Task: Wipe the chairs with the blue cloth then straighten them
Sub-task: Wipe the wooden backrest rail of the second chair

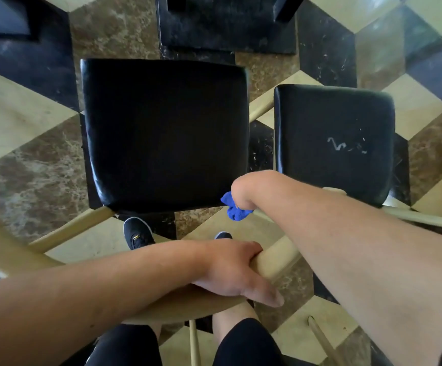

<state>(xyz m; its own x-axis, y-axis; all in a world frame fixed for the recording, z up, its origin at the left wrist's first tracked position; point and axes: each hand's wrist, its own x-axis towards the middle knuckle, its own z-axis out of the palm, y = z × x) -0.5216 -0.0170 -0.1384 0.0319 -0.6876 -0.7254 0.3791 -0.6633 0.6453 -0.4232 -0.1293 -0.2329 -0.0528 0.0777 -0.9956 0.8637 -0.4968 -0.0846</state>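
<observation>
Below, right hand (243,192) bunches blue cloth (234,208).

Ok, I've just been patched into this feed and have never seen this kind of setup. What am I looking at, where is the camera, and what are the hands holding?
There is no machine here: a person is working with two bare hands. The single picture comes from a wide-angle camera worn on the person's head, looking steeply down, so you see their forearms, legs and a dark shoe on the patterned tile floor.

Below are two chairs with black padded seats on pale wooden frames. The nearer chair seat is in the middle; the second chair seat stands to its right and has pale smears on it.

The left hand grips the pale wooden top rail of the nearer chair's back. The right hand is closed on a bunched blue cloth at the near right corner of the middle seat.
</observation>
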